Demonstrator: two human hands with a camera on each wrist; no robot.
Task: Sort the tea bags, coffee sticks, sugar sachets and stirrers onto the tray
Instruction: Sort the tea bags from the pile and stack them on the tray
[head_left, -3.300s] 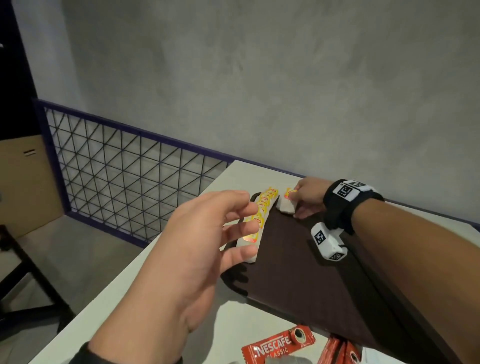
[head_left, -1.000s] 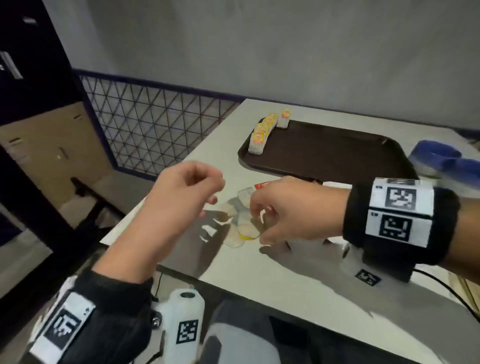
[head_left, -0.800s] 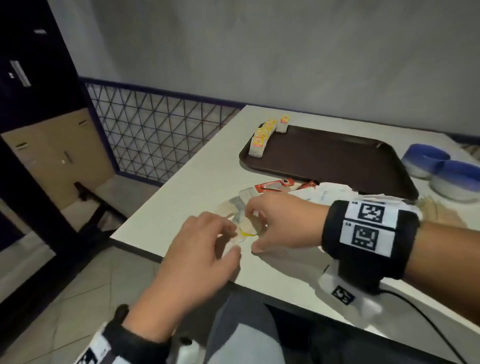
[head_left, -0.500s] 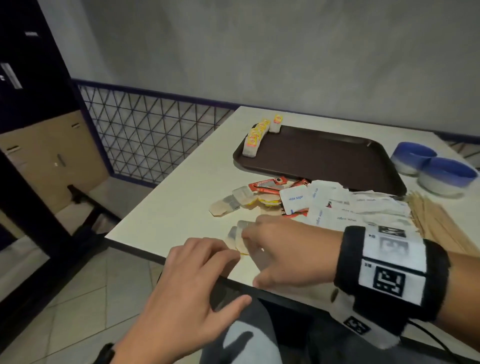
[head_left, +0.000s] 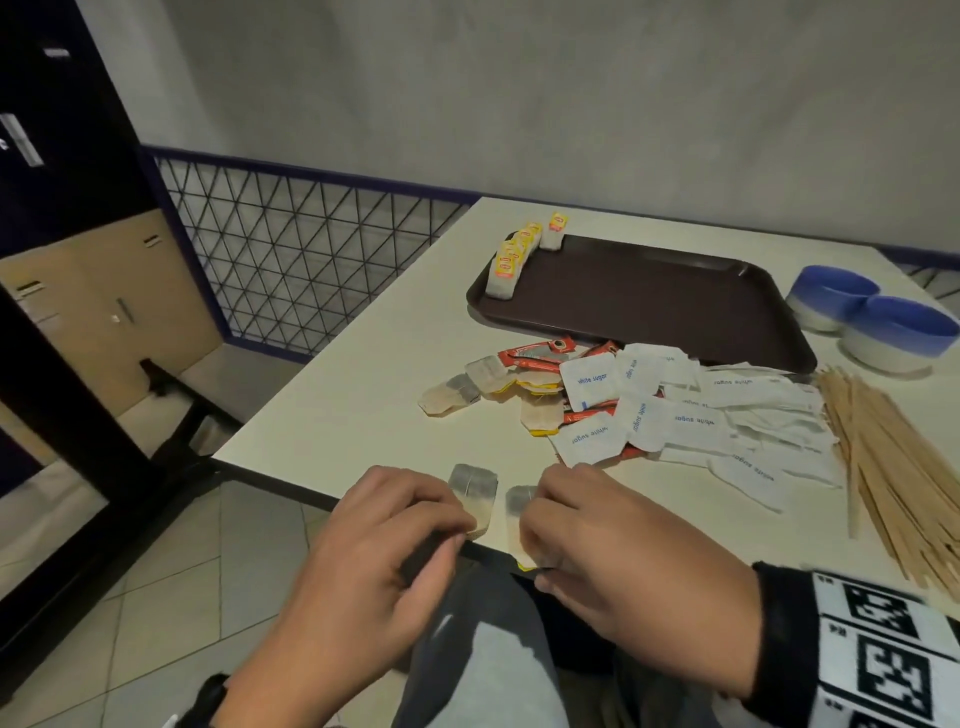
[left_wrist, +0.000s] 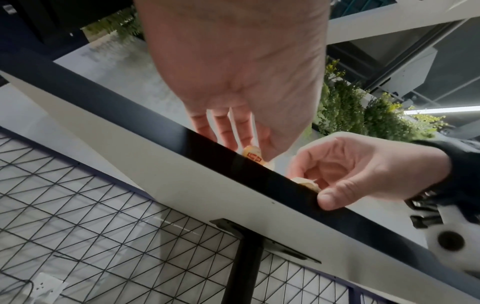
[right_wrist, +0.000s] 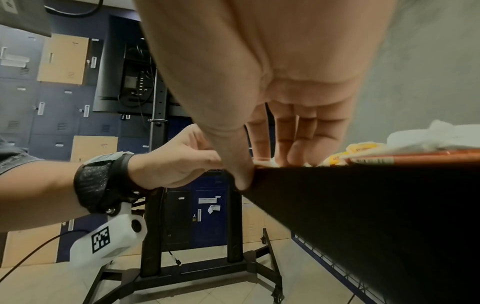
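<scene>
Both hands are down at the near edge of the table (head_left: 332, 415), close together but not touching, each on its own tea bag. The left hand (head_left: 384, 561) has its fingers curled over the left tea bag (head_left: 475, 493), pinching its near end right at the table lip; the left wrist view shows that bag's yellow tag (left_wrist: 252, 156) peeking out under the fingers. The right hand (head_left: 613, 551) pinches the right tea bag (head_left: 517, 525), thumb hooked against the dark table edge, fingers laid on top. The two bags lie side by side between the hands, just apart. Beyond the right hand's knuckles sits the mixed heap: more loose tea bags (head_left: 452, 392), red coffee sticks (head_left: 535, 356) and a spread of white sugar sachets (head_left: 691, 410). Further to the right of that hand, the wooden stirrers (head_left: 883, 467) fan out in a bundle. Well ahead of both hands is the brown tray (head_left: 649, 296), with a neat row of tea bags (head_left: 511, 260) standing along its left rim. Two blue-and-white bowls (head_left: 872, 322) sit past the tray's right end.
</scene>
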